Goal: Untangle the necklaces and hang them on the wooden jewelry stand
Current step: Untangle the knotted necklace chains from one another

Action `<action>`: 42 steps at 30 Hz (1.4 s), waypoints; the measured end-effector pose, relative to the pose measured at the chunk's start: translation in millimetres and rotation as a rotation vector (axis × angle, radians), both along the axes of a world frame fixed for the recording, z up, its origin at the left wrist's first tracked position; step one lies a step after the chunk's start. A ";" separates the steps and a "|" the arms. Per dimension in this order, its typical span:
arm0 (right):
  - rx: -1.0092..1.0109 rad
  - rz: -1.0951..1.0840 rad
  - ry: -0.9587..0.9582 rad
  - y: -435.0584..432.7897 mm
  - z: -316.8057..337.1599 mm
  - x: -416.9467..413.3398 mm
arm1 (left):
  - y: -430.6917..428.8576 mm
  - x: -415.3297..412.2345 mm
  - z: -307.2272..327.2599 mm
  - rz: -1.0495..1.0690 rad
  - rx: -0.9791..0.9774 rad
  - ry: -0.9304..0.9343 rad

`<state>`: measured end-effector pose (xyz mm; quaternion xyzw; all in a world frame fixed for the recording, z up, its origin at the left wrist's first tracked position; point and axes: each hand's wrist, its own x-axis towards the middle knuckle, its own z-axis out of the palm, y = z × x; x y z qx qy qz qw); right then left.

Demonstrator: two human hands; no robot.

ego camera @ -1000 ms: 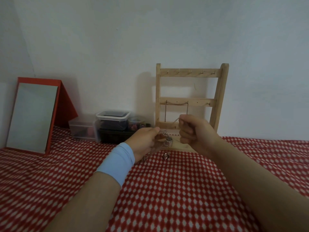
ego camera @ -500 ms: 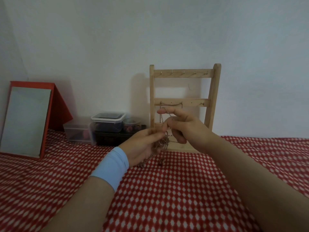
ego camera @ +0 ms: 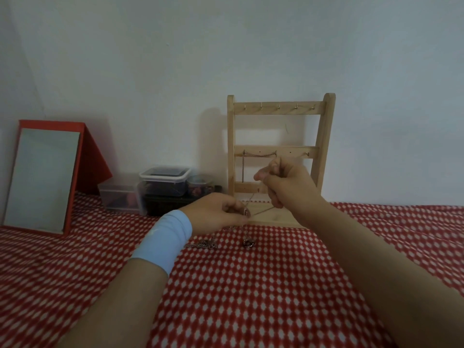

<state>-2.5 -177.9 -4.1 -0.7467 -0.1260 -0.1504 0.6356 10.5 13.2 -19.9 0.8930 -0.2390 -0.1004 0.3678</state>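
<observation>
Both hands pinching one necklace chain [ego camera: 259, 212], taut, slanting from left hand [ego camera: 221, 213] up to right hand [ego camera: 283, 183]

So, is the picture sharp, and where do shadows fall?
Head view: dim and soft, with wide-angle bending at the edges; the wooden jewelry stand casts a shadow leftward on the wall; the thin chain between the hands is hard to trace.

Right hand [ego camera: 288, 184]: frame centre, pinching thin chain [ego camera: 261, 211]
Left hand [ego camera: 216, 213]: lower, gripping chain's other end
Stand [ego camera: 322, 146]: behind hands
</observation>
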 end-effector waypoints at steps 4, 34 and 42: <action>-0.001 -0.022 0.074 -3.8 -3.4 4.0 | 7.7 1.8 4.7 -0.002 0.027 -0.023; -0.258 0.197 0.298 -2.1 -2.6 -3.5 | -7.7 2.1 -7.3 0.059 -0.624 0.300; -0.488 0.113 0.303 0.4 -0.3 -6.6 | -6.4 1.3 -2.3 -0.009 -0.549 0.295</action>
